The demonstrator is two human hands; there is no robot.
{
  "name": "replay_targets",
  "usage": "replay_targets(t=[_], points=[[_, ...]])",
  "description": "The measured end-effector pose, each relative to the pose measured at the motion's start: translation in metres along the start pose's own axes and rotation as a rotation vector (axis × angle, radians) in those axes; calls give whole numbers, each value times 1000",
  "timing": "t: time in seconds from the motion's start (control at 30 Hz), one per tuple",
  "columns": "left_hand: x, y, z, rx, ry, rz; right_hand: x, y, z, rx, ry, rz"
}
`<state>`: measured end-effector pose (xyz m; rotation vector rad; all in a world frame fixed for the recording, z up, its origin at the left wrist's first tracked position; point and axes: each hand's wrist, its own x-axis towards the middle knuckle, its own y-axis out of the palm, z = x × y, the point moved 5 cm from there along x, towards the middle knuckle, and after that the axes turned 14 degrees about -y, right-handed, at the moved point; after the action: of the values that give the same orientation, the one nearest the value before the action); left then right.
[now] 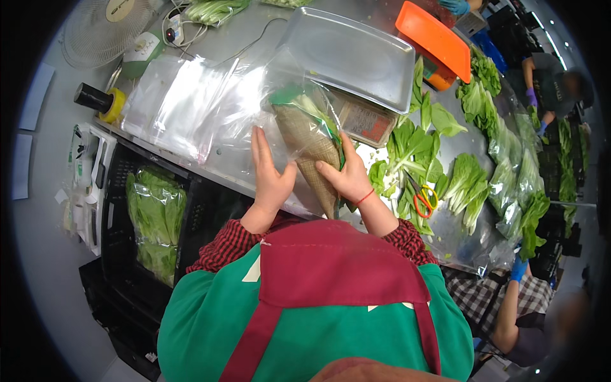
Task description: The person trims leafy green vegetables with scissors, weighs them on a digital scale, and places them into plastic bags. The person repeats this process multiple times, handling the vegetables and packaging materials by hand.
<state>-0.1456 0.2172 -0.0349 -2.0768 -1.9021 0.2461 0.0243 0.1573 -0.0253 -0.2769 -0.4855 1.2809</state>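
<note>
My right hand (347,172) grips the lower side of a tapered brown woven sleeve with green edging (305,138). Pale stalks of a leafy vegetable (310,106) show at its wide upper end, partly under a clear plastic bag (286,76). To the left of the sleeve, my left hand (271,176) is spread with fingers up, near the clear film; whether it touches the film I cannot tell. A stack of clear plastic bags (172,105) lies further left. Behind the sleeve stands a scale (365,119) with a metal tray (351,52) on top.
Loose leafy greens (415,143) and scissors (424,200) lie at right, beside bagged greens (508,167). An orange basin (434,40) stands behind. At left are a black crate (112,229) holding bagged greens (157,215), a tape roll (114,106) and a fan (107,28). Gloved co-workers (519,267) work at right.
</note>
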Motion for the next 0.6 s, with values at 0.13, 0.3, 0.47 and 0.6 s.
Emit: replay_targets(t=[0.13,0.3,0.47,0.6], points=[[-19,24,39,-191,-514,430,1,13,2,-249,-150,117],[-46,41,6,541,81,753,16,32,-11,-842,-394,386],[-37,25,-29,172,179,907,21,27,-9,-560,-374,227],[15,-11,70,214,-95,415,29,-13,20,-190,-200,60]])
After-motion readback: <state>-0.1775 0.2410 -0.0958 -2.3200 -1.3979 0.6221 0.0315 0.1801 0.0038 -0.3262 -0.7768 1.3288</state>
